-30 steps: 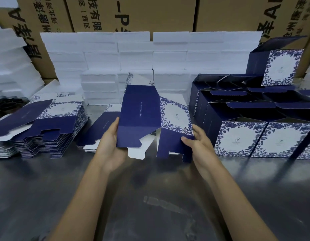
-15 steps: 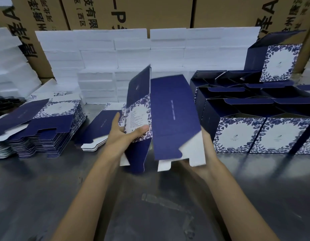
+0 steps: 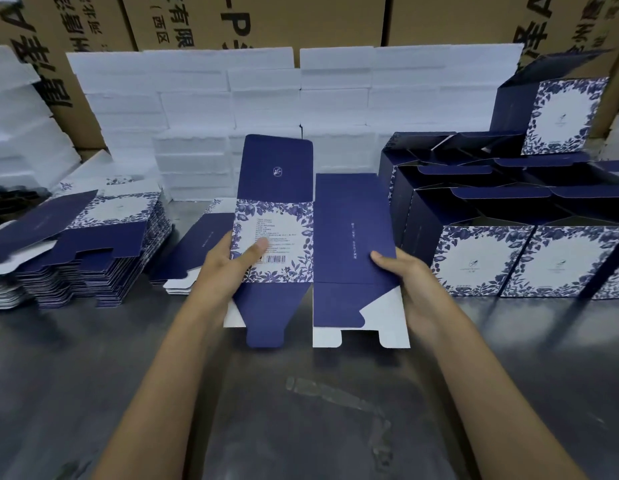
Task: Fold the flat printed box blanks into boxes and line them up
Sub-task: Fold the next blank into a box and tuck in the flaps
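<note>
The left hand (image 3: 232, 268) pinches the floral label panel of a box blank (image 3: 315, 244), thumb on its face; the right hand (image 3: 410, 282) grips the plain navy panel's edge. The blank stands above the worktop (image 3: 301, 410), seemingly just opened into a sleeve, bottom flaps unfolded. Finished boxes (image 3: 509, 237), lids open, stand in rows at right. Flat blank stacks (image 3: 83, 251) remain at left: thin glossy card, white inside. White foam blocks (image 3: 266, 98) stand behind.
</note>
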Motion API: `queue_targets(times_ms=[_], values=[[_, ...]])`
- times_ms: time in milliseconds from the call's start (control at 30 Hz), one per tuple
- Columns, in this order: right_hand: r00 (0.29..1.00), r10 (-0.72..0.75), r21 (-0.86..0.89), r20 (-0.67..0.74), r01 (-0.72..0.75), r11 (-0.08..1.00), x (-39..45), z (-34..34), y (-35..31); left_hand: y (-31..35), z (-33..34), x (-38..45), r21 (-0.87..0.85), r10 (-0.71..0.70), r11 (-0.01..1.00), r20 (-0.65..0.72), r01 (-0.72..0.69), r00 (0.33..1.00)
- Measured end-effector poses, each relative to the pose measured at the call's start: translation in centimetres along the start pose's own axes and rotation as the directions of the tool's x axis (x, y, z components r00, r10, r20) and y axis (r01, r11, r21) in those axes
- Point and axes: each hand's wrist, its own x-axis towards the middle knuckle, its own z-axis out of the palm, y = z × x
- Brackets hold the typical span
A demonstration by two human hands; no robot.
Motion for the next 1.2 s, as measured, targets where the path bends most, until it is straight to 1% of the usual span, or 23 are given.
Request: queue_targets(times_ms=[100,167,233,333,433,500,567,633,700,767,833,867,900,967,1033,1067,1100,1167,1200], values=[[0.999,-0.033,-0.011,-0.028,0.033,0.999,0.0,-0.1,-0.2,-0.1,-0.1,0.0,0.024,0.008,1.000,0.076,-0.010,0.997],[0.994,-0.074,-0.038,-0.081,0.071,0.997,0.0,-0.2,-0.2,-0.2,0.1,0.0,0.024,-0.032,0.999,0.121,0.029,0.992],[0.992,-0.092,-0.079,-0.084,0.085,0.993,0.0,-0.4,-0.1,0.0,0.4,-0.2,0.000,-0.065,0.998,0.079,0.065,0.995],[0.998,-0.055,-0.078,0.013,0.056,0.995,-0.1,-0.5,-0.2,0.2,0.5,-0.3,0.051,-0.013,0.999,-0.043,0.015,0.999],[0.999,-0.007,-0.049,0.045,0.009,0.999,-0.1,-0.3,-0.4,0.3,0.2,-0.3,0.083,0.027,0.996,-0.057,-0.022,0.998],[1.000,-0.030,-0.050,0.004,0.031,0.998,-0.1,-0.1,-0.5,0.4,0.4,-0.3,0.058,0.025,0.998,-0.044,-0.023,0.999],[0.995,-0.085,-0.080,-0.059,0.080,0.994,-0.1,-0.1,-0.3,0.5,0.7,-0.4,0.047,0.011,0.999,-0.021,-0.010,1.000],[0.986,-0.129,-0.110,-0.108,0.118,0.987,-0.2,0.1,-0.3,0.4,0.9,-0.5,0.033,-0.040,0.999,0.016,0.039,0.999],[0.982,-0.136,-0.072,-0.133,0.128,0.989,-0.3,0.3,-0.5,0.2,0.9,-0.5,0.055,-0.063,0.997,0.017,0.062,0.998],[0.989,-0.088,-0.028,-0.121,0.086,0.996,-0.3,0.3,-0.8,0.1,0.9,-0.3,0.115,-0.028,0.993,-0.037,0.032,0.999],[0.999,-0.008,-0.040,-0.040,0.006,0.999,-0.5,0.1,-1.0,0.1,0.9,-0.2,0.104,0.005,0.995,-0.130,0.009,0.992],[1.000,0.010,-0.072,0.002,-0.010,0.997,-0.5,0.0,-1.0,0.0,0.8,-0.1,0.088,0.007,0.996,-0.173,0.008,0.985],[1.000,0.006,-0.112,0.015,-0.005,0.994,-0.6,-0.1,-1.0,0.0,0.9,-0.1,0.085,0.007,0.996,-0.212,0.012,0.977],[0.999,-0.039,-0.151,-0.021,0.036,0.988,-0.9,0.0,-1.1,-0.1,1.0,0.0,0.128,0.025,0.992,-0.243,0.006,0.970],[0.997,-0.075,-0.070,-0.027,0.073,0.995,-1.1,0.3,-1.5,0.0,1.3,0.0,0.253,0.071,0.967,-0.199,-0.019,0.977],[0.997,-0.081,0.000,-0.020,0.081,0.997,-1.1,0.3,-1.7,0.1,1.5,0.0,0.339,0.098,0.940,-0.152,-0.042,0.983],[0.997,-0.080,0.069,-0.021,0.082,0.994,-1.1,0.2,-2.0,0.2,1.7,-0.1,0.389,0.113,0.919,-0.093,-0.068,0.989],[0.998,-0.053,0.152,-0.034,0.057,0.987,-1.2,-0.1,-2.1,0.6,2.0,-0.4,0.367,0.087,0.924,0.072,-0.108,0.994],[0.999,-0.027,0.149,-0.036,0.032,0.988,-1.3,-0.1,-2.2,0.7,2.2,-0.7,0.337,0.054,0.935,0.170,-0.109,0.984]])
